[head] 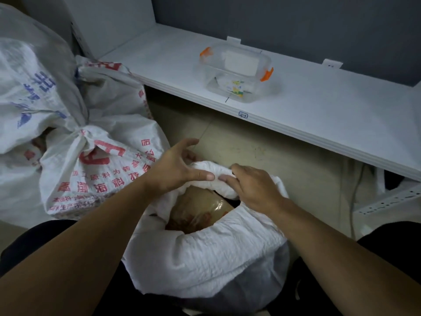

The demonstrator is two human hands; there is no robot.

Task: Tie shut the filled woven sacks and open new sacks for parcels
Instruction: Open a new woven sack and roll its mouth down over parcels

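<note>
Open white woven sack [205,254], mouth rolled down into a thick cuff, stands on the tiled floor [250,144] between the person's knees, just short of the front edge of the white shelf [319,106]. A brown film-wrapped parcel [200,213] sits just under the cuff, so the sack reads as full and not yet tied. Both hands are on the far arc of the cuff, thumbs nearly meeting at its middle. Left hand [180,165]: thumb laid flat along the top of the roll, lower fingers tucked behind it, forefinger lifted clear; a loose hold. Right hand [252,185]: fingers curled over the roll, gripping a fold. Key relation: the sack's long axis is upright and its mouth lies below the hands and back toward the body. The cuff would therefore have to unroll upward, off the parcel, before there is a neck to gather. Neither hand is nearer; the near arc by the lap is unheld. No cord in view. Left of it on the floor, close beside, is a knotted white sack with red print [100,160]. A clear plastic box with orange clips [237,71] sits mid-shelf, well apart.
</note>
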